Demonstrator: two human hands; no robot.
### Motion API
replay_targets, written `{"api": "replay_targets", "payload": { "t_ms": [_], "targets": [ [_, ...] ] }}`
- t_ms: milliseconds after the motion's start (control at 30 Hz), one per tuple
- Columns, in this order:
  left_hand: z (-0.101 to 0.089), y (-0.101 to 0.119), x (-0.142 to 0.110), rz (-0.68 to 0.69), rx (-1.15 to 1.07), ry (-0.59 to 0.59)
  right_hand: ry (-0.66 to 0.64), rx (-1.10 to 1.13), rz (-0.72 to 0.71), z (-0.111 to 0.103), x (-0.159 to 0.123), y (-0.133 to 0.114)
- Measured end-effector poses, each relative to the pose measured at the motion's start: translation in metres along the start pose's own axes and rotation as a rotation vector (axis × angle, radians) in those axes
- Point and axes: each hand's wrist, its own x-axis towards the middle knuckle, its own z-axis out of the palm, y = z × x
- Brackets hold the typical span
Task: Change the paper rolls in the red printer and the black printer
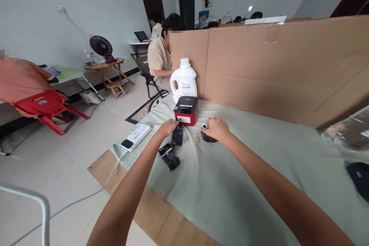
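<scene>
A small red and black printer (186, 110) stands on the pale green cloth (239, 184) that covers the table. My left hand (168, 127) is closed at the printer's front lower left corner, pinching the top of a dark strip (177, 135) that hangs from it. A second dark piece (169, 157) lies on the cloth just below. My right hand (217, 129) is closed over a small dark roll (206, 136) with a white core, right of the printer.
A white jug (184, 81) stands behind the printer. A tall cardboard wall (273, 69) runs along the table's far side. A white power strip (136, 137) lies at the table's left edge. People sit on the left and behind. A dark object (359, 178) lies at the far right.
</scene>
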Motion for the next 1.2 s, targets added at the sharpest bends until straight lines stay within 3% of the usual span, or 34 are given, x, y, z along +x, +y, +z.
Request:
{"api": "replay_targets", "payload": {
  "t_ms": [100,200,333,500,600,733,867,933,1000,1067,1133,1200],
  "targets": [
    [0.010,-0.006,-0.018,0.027,0.098,-0.016,-0.073,0.046,0.008,0.008,-0.019,0.015],
    [0.014,0.000,-0.030,0.069,0.146,0.019,-0.028,0.133,-0.074,0.020,-0.027,0.017],
    [0.003,0.018,-0.054,0.151,0.127,0.066,0.051,0.278,-0.180,0.034,-0.020,0.013],
    [-0.009,0.039,-0.109,0.262,0.089,0.058,0.120,0.489,-0.270,0.048,-0.005,0.010],
    [0.003,0.051,-0.138,0.262,0.228,-0.026,0.151,0.522,-0.244,0.047,-0.010,0.005],
    [0.024,0.056,-0.157,0.245,0.371,-0.077,0.242,0.658,-0.335,0.031,-0.038,-0.002],
    [0.019,0.040,-0.154,0.270,0.306,0.080,0.190,0.726,-0.391,0.013,-0.073,-0.007],
    [0.009,0.024,-0.149,0.207,0.310,0.193,0.113,0.694,-0.395,0.010,-0.084,-0.007],
    [0.002,0.006,-0.145,0.081,0.382,0.194,0.043,0.639,-0.390,0.012,-0.089,-0.005],
    [-0.001,-0.010,-0.144,-0.001,0.427,0.120,-0.045,0.555,-0.385,0.016,-0.089,-0.003],
    [-0.001,-0.022,-0.148,0.013,0.415,0.100,-0.152,0.463,-0.367,0.020,-0.087,0.000],
    [-0.004,-0.029,-0.152,0.051,0.395,0.154,-0.247,0.401,-0.348,0.023,-0.086,0.002]
  ]
}}
